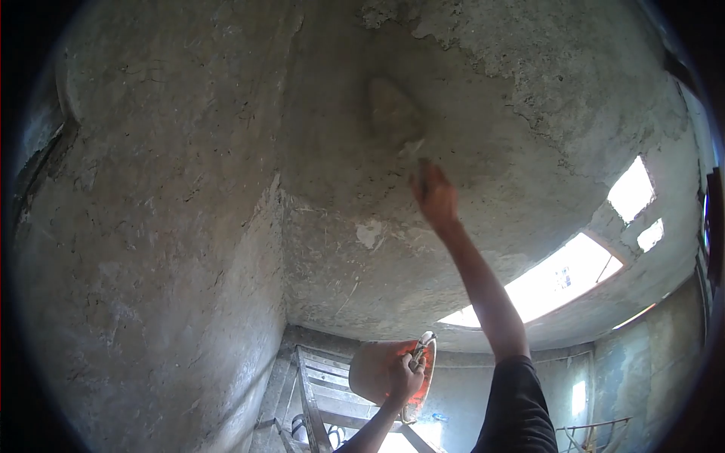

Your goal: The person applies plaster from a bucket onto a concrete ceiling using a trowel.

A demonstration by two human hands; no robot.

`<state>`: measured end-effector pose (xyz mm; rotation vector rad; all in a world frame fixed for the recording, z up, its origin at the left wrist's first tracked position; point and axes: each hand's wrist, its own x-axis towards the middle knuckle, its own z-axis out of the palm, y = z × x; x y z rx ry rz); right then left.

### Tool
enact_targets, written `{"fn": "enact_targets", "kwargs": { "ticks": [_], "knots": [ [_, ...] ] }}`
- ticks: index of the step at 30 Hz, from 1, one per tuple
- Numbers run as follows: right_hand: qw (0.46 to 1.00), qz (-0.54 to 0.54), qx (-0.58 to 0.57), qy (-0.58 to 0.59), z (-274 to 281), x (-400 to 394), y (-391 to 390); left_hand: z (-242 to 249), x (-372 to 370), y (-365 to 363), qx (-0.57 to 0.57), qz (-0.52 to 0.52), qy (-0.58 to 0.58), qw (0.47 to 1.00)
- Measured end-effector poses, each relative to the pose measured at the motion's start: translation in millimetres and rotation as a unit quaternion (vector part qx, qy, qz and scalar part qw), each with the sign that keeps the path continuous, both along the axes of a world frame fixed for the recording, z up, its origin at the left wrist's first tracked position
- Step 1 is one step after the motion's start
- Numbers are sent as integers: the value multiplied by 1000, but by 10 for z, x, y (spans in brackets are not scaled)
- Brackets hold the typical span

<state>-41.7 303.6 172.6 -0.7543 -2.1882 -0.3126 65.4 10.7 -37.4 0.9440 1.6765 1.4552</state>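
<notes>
My right hand (436,198) is raised against the grey plastered wall (340,181), its fingers closed on the handle of a trowel (394,113). The trowel blade is blurred and lies against a darker, damp-looking patch. Lower down, my left hand (406,377) is closed on the rim or handle of a bucket (374,371), which is tilted and has orange-red marks around its inside. A whitish thing (424,340) sticks up at the bucket's rim above my left fingers; I cannot make out what it is.
A wooden frame with slats (310,389) stands behind the bucket. Bright window openings (566,275) break the wall at the right, with two smaller ones above. Metal bars (596,426) show at the lower right. Rough, chipped plaster borders the damp patch.
</notes>
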Motion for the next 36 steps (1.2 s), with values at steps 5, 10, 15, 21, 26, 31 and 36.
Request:
{"fn": "enact_targets", "kwargs": {
  "ticks": [5, 10, 15, 21, 26, 31, 36],
  "knots": [
    [990, -114, 65, -59, 558, 511, 265, -73, 51, 4, 6, 2, 30, 1000],
    [971, -174, 73, 150, 888, 1067, 290, -21, 33, -14, 2, 5, 18, 1000],
    [973, -159, 83, 144, 740, 1163, 114, -7, 75, 17, 9, 12, 11, 1000],
    [996, -33, 80, -15, 408, 456, 56, 45, 5, -4, -4, -17, 13, 1000],
    [977, -143, 81, -135, 799, 300, 227, -48, 48, 6, -4, -6, 5, 1000],
    [976, -157, 153, 3, 1413, 967, 585, 30, -35, -6, -13, -17, 35, 999],
    [988, -101, 116, 30, 1293, 994, 337, -39, 66, 15, 36, 41, 44, 998]
  ]
}}
